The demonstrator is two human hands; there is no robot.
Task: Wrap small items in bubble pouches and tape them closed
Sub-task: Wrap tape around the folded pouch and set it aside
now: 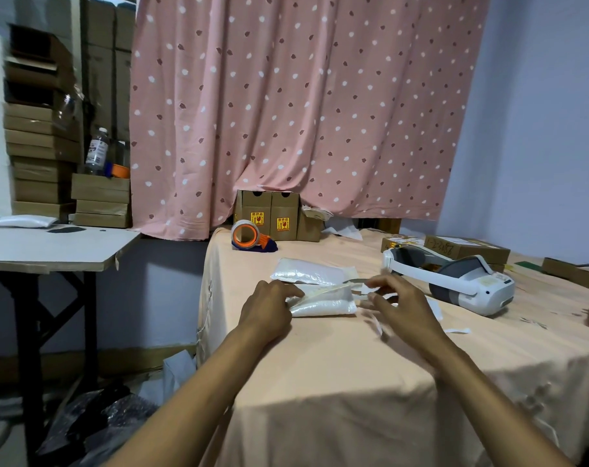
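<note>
The white bubble-wrap pouch (323, 306) you are working on lies flat on the peach-cloth counter (320, 365), near its front left corner. A pale strip of tape (320, 292) runs slantwise over the pouch's top edge. Your left hand (269, 311) sits on the pouch's left end, fingers bent down and gripping that edge. Your right hand (404, 308) hovers at the pouch's right end. It is blurred, but thumb and forefinger are curled close together and seem to pinch the tape's free end.

Just behind, touching the near pouch, lies a second white bubble pouch (306, 273), plump and closed. Small white paper scraps (456, 330) lie on the cloth beside your right wrist.

Farther back on the counter stands an orange and blue tape dispenser (251, 236), and next to it are brown cardboard boxes with yellow labels (273, 215). To the right rests a white and grey headset (455, 281), with flat brown cartons (465, 249) behind it. A pink curtain with white dots (303, 106) hangs behind the counter. On the left stands a grey folding table (50, 247), with stacked cardboard boxes behind it.
</note>
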